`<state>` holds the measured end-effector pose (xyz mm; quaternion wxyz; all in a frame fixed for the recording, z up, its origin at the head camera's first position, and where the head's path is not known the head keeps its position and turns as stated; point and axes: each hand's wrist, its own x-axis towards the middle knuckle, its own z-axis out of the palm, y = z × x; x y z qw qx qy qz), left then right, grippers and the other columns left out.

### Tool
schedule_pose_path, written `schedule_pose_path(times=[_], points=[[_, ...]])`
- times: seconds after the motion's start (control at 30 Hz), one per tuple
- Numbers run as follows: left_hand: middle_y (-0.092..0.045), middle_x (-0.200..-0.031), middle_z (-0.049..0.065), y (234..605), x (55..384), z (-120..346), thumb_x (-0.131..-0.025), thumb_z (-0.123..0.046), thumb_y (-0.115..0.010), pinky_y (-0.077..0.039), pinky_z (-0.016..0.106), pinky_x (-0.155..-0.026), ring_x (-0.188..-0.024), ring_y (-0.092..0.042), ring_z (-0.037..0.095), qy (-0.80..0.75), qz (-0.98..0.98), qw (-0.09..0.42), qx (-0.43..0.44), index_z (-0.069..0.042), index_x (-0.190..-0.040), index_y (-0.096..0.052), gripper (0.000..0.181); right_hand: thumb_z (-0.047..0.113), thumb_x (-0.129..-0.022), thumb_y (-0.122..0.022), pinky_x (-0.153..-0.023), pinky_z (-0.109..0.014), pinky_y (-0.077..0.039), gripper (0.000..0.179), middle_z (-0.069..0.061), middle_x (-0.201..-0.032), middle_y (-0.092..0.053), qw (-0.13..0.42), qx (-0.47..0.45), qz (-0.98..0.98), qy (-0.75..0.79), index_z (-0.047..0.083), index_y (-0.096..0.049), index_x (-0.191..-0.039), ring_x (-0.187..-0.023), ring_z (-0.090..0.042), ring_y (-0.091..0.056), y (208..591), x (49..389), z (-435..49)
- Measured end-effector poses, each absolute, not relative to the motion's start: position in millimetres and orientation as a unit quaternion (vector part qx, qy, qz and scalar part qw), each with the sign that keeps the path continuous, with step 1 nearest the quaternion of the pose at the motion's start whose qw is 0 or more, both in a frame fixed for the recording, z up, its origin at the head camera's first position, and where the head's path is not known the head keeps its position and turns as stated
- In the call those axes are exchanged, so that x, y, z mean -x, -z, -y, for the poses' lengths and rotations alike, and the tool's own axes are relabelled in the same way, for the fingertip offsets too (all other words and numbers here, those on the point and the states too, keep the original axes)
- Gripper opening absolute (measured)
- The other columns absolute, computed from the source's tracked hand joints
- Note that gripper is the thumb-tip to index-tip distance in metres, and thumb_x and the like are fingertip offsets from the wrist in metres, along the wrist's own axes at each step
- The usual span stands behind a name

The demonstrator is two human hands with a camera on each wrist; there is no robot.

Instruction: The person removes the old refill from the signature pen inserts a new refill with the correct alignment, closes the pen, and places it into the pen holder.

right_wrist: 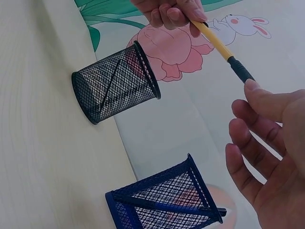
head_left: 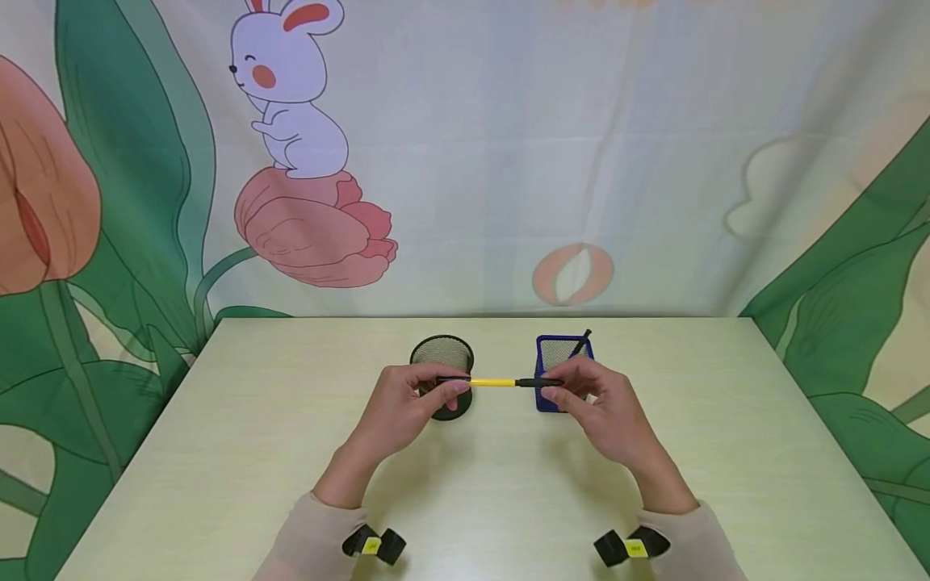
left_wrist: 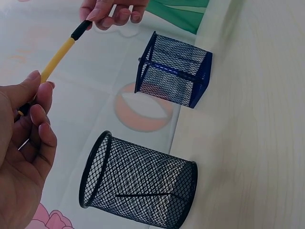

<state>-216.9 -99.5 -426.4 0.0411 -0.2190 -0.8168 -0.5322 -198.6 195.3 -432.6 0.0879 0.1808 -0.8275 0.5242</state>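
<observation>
A yellow pen [head_left: 494, 382] with black end parts is held level in the air between both hands. My left hand [head_left: 395, 403] pinches one black end between thumb and fingers. At the other black end, my right hand [head_left: 606, 411] pinches with thumb and forefinger, its other fingers spread apart in the right wrist view. Behind the left hand stands a round black mesh pen holder [head_left: 441, 349], partly hidden by it. A square blue mesh pen holder [head_left: 555, 349] stands behind the right hand, and a dark pen [head_left: 584, 342] leans inside it, sticking out above the rim.
Both holders stand upright on a pale wooden table [head_left: 283, 387], a gap between them. A printed curtain [head_left: 465, 161] with a rabbit and flowers hangs behind the table's far edge. Small black wrist cameras [head_left: 391, 546] sit at both sleeves.
</observation>
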Motion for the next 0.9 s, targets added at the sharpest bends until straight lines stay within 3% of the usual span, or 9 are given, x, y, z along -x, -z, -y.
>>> schedule_pose_path(times=[0.1,0.3,0.53,0.9], points=[[-0.073,-0.072,-0.004,427.3,217.4,99.7,-0.095,-0.021,-0.077,-0.048,0.022,-0.062,-0.068,-0.066,0.012,0.532,0.817,0.042,0.218,-0.019,-0.105,-0.081,0.012,0.016,-0.095,-0.077,-0.066,-0.025,-0.053,0.014,-0.005,-0.091,-0.074,0.083,-0.177,0.826,-0.529,0.017,-0.075,-0.108,-0.075,-0.027,-0.067,432.2,198.7,-195.7],[-0.073,-0.073,-0.004,428.3,217.5,100.0,-0.095,-0.022,-0.077,-0.049,0.023,-0.063,-0.068,-0.066,0.011,0.534,0.818,0.043,0.212,-0.019,-0.105,-0.082,0.012,0.010,-0.095,-0.074,-0.076,-0.028,-0.062,0.018,-0.014,-0.096,-0.077,0.048,-0.167,0.810,-0.561,0.010,-0.076,-0.114,-0.081,-0.013,-0.074,430.3,198.6,-195.7],[-0.073,-0.073,-0.004,429.3,218.0,99.3,-0.095,-0.021,-0.077,-0.048,0.022,-0.062,-0.069,-0.066,0.012,0.530,0.820,0.046,0.211,-0.020,-0.104,-0.082,0.011,0.008,-0.102,-0.066,-0.082,-0.030,-0.063,0.022,-0.017,-0.099,-0.079,0.021,-0.187,0.786,-0.589,0.003,-0.073,-0.122,-0.082,-0.017,-0.077,430.7,199.6,-195.2],[-0.073,-0.073,-0.003,430.2,218.0,97.4,-0.094,-0.020,-0.077,-0.048,0.022,-0.061,-0.068,-0.066,0.011,0.530,0.819,0.046,0.213,-0.019,-0.105,-0.081,0.012,0.014,-0.105,-0.062,-0.083,-0.029,-0.063,0.023,-0.020,-0.098,-0.078,0.009,-0.202,0.778,-0.595,0.002,-0.074,-0.120,-0.077,-0.016,-0.075,430.2,200.1,-193.8]])
